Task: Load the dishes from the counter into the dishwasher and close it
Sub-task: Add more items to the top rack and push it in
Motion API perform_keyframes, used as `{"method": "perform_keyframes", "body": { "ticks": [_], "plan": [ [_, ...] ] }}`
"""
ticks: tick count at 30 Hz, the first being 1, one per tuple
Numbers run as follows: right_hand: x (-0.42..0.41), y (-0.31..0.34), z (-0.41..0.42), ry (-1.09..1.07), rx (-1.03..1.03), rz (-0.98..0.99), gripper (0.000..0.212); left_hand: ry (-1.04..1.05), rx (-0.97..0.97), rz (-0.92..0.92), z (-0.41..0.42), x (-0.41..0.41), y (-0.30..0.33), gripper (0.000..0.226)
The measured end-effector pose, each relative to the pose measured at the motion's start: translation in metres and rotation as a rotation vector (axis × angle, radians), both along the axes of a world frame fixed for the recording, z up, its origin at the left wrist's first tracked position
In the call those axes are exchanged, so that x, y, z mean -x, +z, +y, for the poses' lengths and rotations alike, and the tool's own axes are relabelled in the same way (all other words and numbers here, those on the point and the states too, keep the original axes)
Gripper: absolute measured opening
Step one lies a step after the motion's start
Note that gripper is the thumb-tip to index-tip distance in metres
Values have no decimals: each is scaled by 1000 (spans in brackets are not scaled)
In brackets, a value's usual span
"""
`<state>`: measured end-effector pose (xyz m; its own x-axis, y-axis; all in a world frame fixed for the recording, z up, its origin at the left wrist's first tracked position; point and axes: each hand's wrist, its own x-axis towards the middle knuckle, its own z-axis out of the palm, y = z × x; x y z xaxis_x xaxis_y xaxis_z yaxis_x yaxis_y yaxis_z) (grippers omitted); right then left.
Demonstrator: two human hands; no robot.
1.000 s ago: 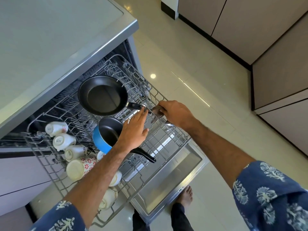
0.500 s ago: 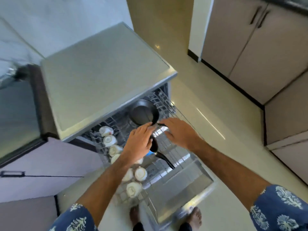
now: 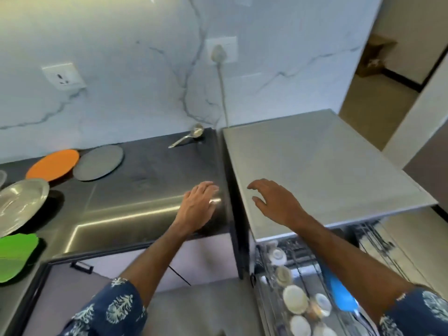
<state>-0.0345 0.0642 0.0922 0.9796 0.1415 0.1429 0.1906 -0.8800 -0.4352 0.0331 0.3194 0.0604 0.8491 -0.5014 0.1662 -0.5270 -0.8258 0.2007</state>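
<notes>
Here we hold both hands empty with fingers loosely spread, our left hand (image 3: 198,204) nearer the ladle (image 3: 188,138), which lies beyond it on the counter (image 3: 145,180), handle angled toward the grey plate (image 3: 98,162).

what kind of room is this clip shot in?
Most likely a home kitchen: a dark counter with plates such as the orange plate, a marble-look backsplash with wall sockets, and an open dishwasher whose rack holds cups.
</notes>
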Motion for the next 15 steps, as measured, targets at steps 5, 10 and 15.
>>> {"method": "perform_keyframes", "body": {
  "ticks": [5,10,15],
  "plan": [
    [-109,0,91,23,-67,66,29,159,-99,55,113,-83,-34,53],
    [-196,-17,145,77,-46,113,27,193,-190,180,171,-122,-82,59],
    [-276,-49,186,71,-19,175,37,174,-142,125,182,-123,-103,62]
  ]
}}
